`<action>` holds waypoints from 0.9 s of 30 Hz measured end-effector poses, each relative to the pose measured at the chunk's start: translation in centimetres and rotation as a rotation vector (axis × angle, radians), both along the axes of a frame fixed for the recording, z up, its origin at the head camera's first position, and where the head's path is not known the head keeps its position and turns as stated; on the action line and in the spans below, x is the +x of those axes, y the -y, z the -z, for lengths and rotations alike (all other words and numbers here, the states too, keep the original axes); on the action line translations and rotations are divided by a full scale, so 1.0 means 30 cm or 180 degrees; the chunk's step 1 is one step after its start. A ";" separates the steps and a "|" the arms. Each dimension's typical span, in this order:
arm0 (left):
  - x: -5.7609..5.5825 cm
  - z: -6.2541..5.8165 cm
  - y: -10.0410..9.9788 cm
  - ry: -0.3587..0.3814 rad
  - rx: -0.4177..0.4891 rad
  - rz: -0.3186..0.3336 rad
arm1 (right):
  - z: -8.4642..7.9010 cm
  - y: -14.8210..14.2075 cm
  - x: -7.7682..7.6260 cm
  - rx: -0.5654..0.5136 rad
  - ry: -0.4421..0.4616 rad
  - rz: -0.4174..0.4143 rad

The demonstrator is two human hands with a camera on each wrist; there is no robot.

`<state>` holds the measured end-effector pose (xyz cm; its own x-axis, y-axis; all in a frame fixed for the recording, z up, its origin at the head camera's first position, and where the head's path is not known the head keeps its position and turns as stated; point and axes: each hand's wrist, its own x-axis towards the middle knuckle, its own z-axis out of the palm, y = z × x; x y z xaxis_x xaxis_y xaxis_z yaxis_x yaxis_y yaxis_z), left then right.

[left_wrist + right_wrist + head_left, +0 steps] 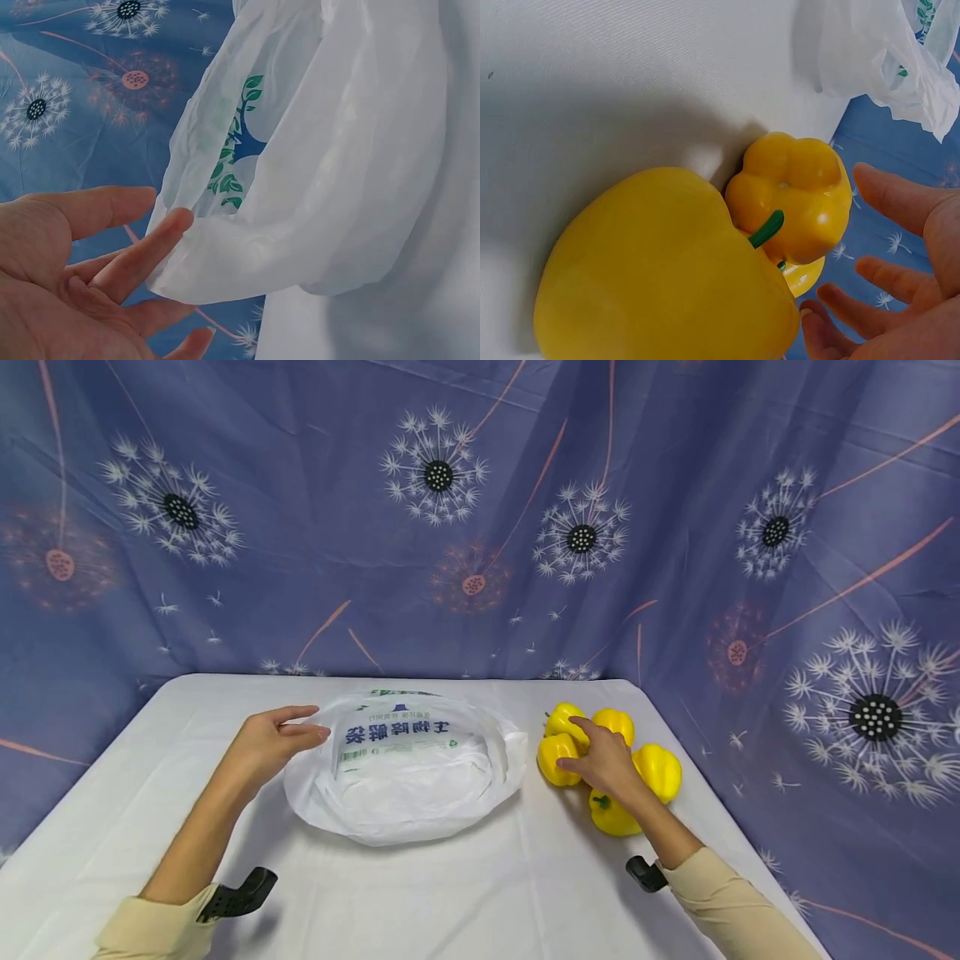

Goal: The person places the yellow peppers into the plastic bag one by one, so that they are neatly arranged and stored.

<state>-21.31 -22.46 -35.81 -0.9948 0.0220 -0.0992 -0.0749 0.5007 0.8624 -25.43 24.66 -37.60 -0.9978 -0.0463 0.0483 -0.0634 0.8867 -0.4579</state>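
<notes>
A white plastic bag [420, 814] with blue and green print lies with its mouth spread wide on the white table. My left hand [273, 745] is at the bag's left rim, fingers extended; in the left wrist view a fingertip overlaps the bag's edge [247, 259], and contact cannot be told. To the right, several yellow bell peppers sit clustered together. Over them reaches my right hand [607, 762], thumb and fingers spread around the front-left bell pepper [557, 760]. The right wrist view has a gap between the thumb and a bell pepper [787, 195]; nothing is gripped.
Another bell pepper [660, 772] stands nearest the table's right edge, and one with a green stem [611, 817] lies under my right wrist. Blue dandelion-print cloth [495, 635] hangs behind and beside the white-covered table [450, 910].
</notes>
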 end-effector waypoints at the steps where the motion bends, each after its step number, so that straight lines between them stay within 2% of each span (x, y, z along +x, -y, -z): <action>1: -0.001 0.005 -0.001 0.0004 0.0036 -0.0003 | 0.001 0.000 0.001 0.0007 0.0000 0.0005; 7: -0.006 0.033 -0.006 -0.0002 0.0209 0.0038 | 0.013 0.000 0.004 0.0052 0.0001 -0.0008; 15: -0.009 0.038 0.024 0.0053 0.0615 0.0124 | 0.016 0.002 -0.009 0.0029 -0.0039 -0.0007; 27: -0.023 0.061 0.046 0.0065 0.0683 0.0238 | 0.014 0.019 -0.002 0.0027 0.0099 -0.0013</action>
<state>-21.99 -23.84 -37.64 -0.9875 0.1184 -0.1042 -0.0629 0.3107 0.9484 -25.50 24.10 -38.03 -0.9986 -0.0506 0.0170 -0.0528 0.8903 -0.4523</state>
